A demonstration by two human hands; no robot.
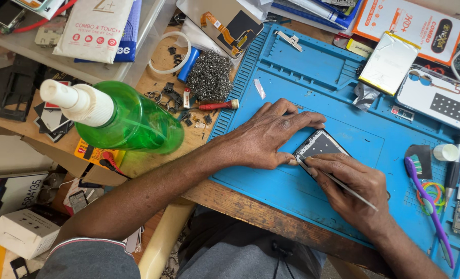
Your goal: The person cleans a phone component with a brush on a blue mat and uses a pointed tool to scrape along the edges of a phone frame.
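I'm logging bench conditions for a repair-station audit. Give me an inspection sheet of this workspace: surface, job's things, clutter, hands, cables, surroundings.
Surface: blue silicone repair mat on a worn wooden bench.
Job's things: small opened black phone lying on the mat; thin metal tweezers with the tip at its lower edge.
Clutter: green plastic spray bottle, steel wool pad, red-handled screwdriver, silver flat battery, purple toothbrush, scattered small parts.
Hands: left hand pressing flat on the phone; right hand, grip closed on the tweezers.
Cables: red cable at top left.
Surroundings: white cardboard box below the bench.
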